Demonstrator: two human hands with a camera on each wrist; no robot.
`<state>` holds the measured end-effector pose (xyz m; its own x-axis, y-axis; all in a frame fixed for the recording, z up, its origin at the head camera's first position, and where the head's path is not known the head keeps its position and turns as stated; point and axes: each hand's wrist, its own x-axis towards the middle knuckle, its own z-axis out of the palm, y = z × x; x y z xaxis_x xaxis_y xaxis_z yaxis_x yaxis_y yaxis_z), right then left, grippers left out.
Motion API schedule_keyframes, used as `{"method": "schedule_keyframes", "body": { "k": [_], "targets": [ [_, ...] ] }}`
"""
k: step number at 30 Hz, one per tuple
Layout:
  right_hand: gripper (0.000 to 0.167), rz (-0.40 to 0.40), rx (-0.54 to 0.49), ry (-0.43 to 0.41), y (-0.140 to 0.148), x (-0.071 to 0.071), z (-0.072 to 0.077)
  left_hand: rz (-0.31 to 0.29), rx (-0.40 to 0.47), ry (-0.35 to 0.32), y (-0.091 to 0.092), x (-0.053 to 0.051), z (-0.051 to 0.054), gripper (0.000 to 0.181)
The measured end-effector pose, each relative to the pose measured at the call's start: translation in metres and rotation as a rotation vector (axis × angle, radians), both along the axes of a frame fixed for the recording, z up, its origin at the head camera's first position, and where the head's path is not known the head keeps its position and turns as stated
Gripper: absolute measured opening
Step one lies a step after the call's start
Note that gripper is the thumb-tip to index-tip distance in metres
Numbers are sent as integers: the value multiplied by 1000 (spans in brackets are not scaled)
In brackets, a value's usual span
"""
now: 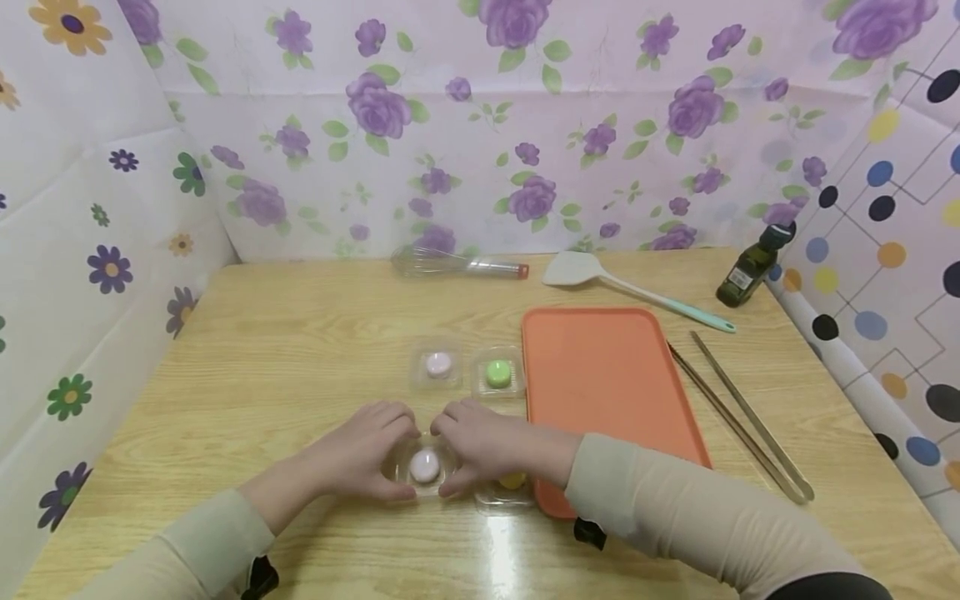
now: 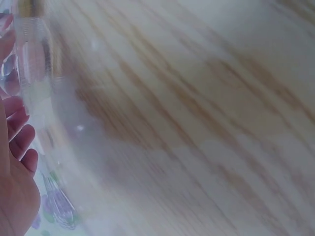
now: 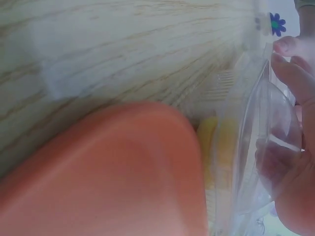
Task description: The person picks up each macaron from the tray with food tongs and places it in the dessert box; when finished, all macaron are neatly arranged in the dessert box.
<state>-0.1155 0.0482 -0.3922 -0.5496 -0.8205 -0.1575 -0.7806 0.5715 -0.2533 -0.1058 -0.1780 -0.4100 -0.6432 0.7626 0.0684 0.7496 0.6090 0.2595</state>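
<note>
In the head view my left hand (image 1: pixel 366 454) and right hand (image 1: pixel 480 443) hold a clear plastic box (image 1: pixel 402 477) from either side, thumbs at its near edge. A pale pink, macaron-like round sweet (image 1: pixel 424 467) shows between them. The right wrist view has a clear domed lid (image 3: pixel 280 120) at the right hand's fingers; whether it sits closed on the box I cannot tell. Beneath my right hand is another clear box with a yellow sweet (image 1: pixel 513 480), partly hidden. Beyond the hands stand two more small clear boxes, with a pink sweet (image 1: pixel 438 364) and a green sweet (image 1: pixel 498 373).
An orange tray (image 1: pixel 600 367) lies right of the boxes, under my right forearm. Metal tongs (image 1: pixel 750 417) lie beside it. At the back are a whisk (image 1: pixel 457 265), a white spatula with a mint handle (image 1: pixel 637 292) and a dark green bottle (image 1: pixel 753 268). Patterned cloth walls surround the table.
</note>
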Motion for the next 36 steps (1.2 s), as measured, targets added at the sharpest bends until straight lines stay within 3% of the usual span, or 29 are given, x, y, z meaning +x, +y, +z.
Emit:
{"method": "schedule_keyframes", "body": {
  "k": [4, 11, 18, 26, 36],
  "targets": [
    [73, -1, -12, -3, 1, 0, 0, -13, 5, 10, 1, 0, 3, 65],
    [76, -84, -91, -116, 16, -4, 5, 6, -19, -24, 3, -2, 9, 77],
    [69, -97, -130, -137, 38, -8, 9, 15, -27, -55, 16, -11, 15, 88],
    [69, -67, -164, -129, 61, -8, 3, -66, -51, -62, 39, -17, 17, 98],
    [74, -66, -203, -166, 84, -4, -3, -140, -39, -78, 56, -18, 14, 101]
  ]
}}
